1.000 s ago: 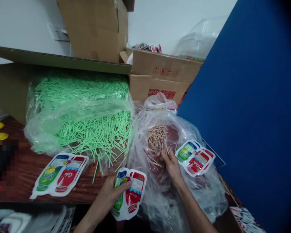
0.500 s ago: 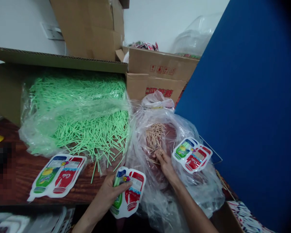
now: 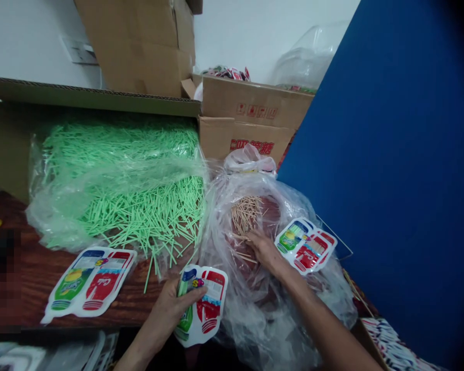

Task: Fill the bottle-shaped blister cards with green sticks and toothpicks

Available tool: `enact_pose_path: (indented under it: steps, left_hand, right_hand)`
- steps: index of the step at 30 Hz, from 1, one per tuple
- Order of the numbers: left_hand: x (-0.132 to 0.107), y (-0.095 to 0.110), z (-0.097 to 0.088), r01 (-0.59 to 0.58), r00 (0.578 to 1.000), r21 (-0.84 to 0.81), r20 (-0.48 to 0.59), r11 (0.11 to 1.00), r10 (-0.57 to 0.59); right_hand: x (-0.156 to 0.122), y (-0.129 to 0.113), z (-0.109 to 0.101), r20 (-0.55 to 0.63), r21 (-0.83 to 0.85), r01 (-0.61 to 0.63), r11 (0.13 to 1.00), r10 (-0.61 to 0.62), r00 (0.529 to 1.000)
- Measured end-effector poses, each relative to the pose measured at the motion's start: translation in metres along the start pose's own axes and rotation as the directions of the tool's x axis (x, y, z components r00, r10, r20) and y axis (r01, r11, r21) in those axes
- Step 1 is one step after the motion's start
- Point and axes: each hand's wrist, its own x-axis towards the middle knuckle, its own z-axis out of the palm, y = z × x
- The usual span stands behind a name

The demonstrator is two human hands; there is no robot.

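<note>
My left hand (image 3: 170, 304) is closed on a pouch (image 3: 209, 301) printed with a green bottle and a red Cola bottle, thumb across its front. My right hand (image 3: 263, 250) reaches into an open clear plastic bag (image 3: 301, 193). Its fingers are pinched together at the lower edge of a heap of thin tan sticks (image 3: 245, 214); a stick or two seem to be between the fingertips, which are partly hidden. A few loose sticks lie just below. Right of this hand, filled pouches (image 3: 306, 246) overlap on the plastic. Another pouch (image 3: 90, 282) lies flat at the left.
Behind my left hand, a clear bag spills many green sticks (image 3: 147, 206) from a cardboard box (image 3: 100, 98) onto the dark wooden table (image 3: 34, 299). More cardboard boxes (image 3: 255, 111) stand against the wall. A blue panel (image 3: 382, 180) bounds the right side.
My right hand has moved slightly up and left toward the heap of tan sticks. My left hand still holds the pouch. The view has shifted a little.
</note>
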Motion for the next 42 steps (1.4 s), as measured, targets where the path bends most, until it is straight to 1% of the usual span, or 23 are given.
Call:
enact_pose_path:
  steps: [1,2,3,4,5,7,9,11,12,14,17,20,21,22,23,24,26,28,30,32,35,37,42]
  left_hand:
    - [0.0,0.0,0.0,-0.002,1.0,-0.002,-0.001,1.0,0.002]
    - [-0.001,0.0,0.0,-0.004,1.0,-0.006,-0.007,1.0,0.004]
    - [-0.001,0.0,-0.001,-0.003,1.0,-0.008,-0.015,1.0,0.003]
    - [-0.001,0.0,-0.002,0.003,1.0,-0.009,-0.024,1.0,-0.004]
    - [-0.002,0.0,-0.003,0.009,1.0,-0.013,-0.03,1.0,-0.009]
    - [-0.003,0.002,-0.004,0.019,0.999,-0.026,-0.031,0.999,-0.02]
    - [-0.003,0.004,-0.003,0.02,1.0,-0.046,-0.023,0.999,-0.021]
    - [-0.003,0.005,-0.002,0.016,1.0,-0.065,-0.011,0.998,-0.017]
    - [-0.003,0.006,-0.001,0.015,1.0,-0.073,-0.005,0.997,-0.016]
    - [-0.003,0.006,0.001,0.01,1.0,-0.085,0.0,0.996,-0.01]
    - [-0.003,0.007,0.004,0.0,1.0,-0.091,-0.001,0.996,0.0]
    - [-0.002,0.009,0.006,0.003,1.0,-0.104,-0.015,0.995,-0.005]
    - [-0.001,0.01,0.007,0.006,1.0,-0.108,-0.018,0.994,-0.008]
    - [-0.001,0.011,0.009,0.005,1.0,-0.107,-0.018,0.994,-0.007]
    - [0.0,0.011,0.01,0.001,1.0,-0.098,-0.017,0.995,-0.002]
    - [0.001,0.012,0.012,-0.008,1.0,-0.084,-0.014,0.996,0.007]
    - [0.004,0.014,0.015,-0.038,0.999,-0.047,-0.005,0.998,0.038]
    - [0.005,0.016,0.018,-0.066,0.998,-0.011,0.015,0.998,0.066]
    - [0.007,0.019,0.019,-0.087,0.996,0.011,0.037,0.996,0.087]
    - [0.007,0.021,0.019,-0.115,0.992,0.025,0.052,0.993,0.113]
    - [0.007,0.021,0.018,-0.145,0.987,0.021,0.066,0.989,0.143]
    - [0.006,0.02,0.018,-0.14,0.987,0.01,0.081,0.99,0.138]
    - [0.007,0.016,0.02,-0.143,0.985,0.005,0.096,0.99,0.142]
  right_hand:
    - [0.002,-0.001,0.001,0.059,-0.12,0.021,0.993,-0.014,0.998]
    - [0.003,-0.002,0.003,0.088,-0.204,0.032,0.978,-0.014,0.996]
    - [0.005,-0.001,0.005,0.093,-0.249,0.031,0.968,-0.008,0.996]
    - [0.006,-0.001,0.006,0.071,-0.245,0.019,0.969,-0.002,0.997]
    - [0.007,0.001,0.007,0.03,-0.205,0.003,0.979,0.004,1.0]
    - [0.008,0.004,0.009,-0.088,-0.065,-0.031,0.997,0.025,0.996]
    - [0.007,0.008,0.011,-0.211,0.089,-0.05,0.995,0.067,0.975]
    - [0.001,0.008,0.014,-0.277,0.179,-0.054,0.982,0.103,0.955]
    - [-0.003,0.007,0.017,-0.289,0.239,-0.057,0.969,0.127,0.949]
    - [-0.012,0.004,0.023,-0.266,0.376,-0.076,0.924,0.186,0.946]
    - [-0.022,-0.003,0.03,-0.202,0.567,-0.123,0.815,0.283,0.938]
    - [-0.024,-0.012,0.027,-0.212,0.728,-0.104,0.677,0.367,0.906]
    - [-0.023,-0.018,0.024,-0.195,0.775,-0.097,0.624,0.382,0.903]
    - [-0.023,-0.025,0.02,-0.163,0.8,-0.097,0.592,0.371,0.914]
    - [-0.023,-0.034,0.016,-0.125,0.797,-0.106,0.594,0.334,0.934]
    - [-0.023,-0.044,0.012,-0.084,0.766,-0.115,0.633,0.276,0.958]
    - [-0.025,-0.065,0.006,-0.037,0.618,-0.08,0.782,0.13,0.991]
    - [-0.027,-0.085,0.002,0.009,0.465,-0.021,0.885,0.018,1.0]
    - [-0.027,-0.099,0.002,0.065,0.358,0.033,0.933,-0.06,0.996]
    - [-0.026,-0.107,0.005,0.113,0.288,0.097,0.953,-0.134,0.985]
    - [-0.023,-0.109,0.009,0.124,0.233,0.175,0.957,-0.208,0.97]
    - [-0.022,-0.108,0.01,0.119,0.231,0.18,0.956,-0.211,0.97]
    - [-0.026,-0.11,0.006,0.11,0.317,0.139,0.938,-0.181,0.977]
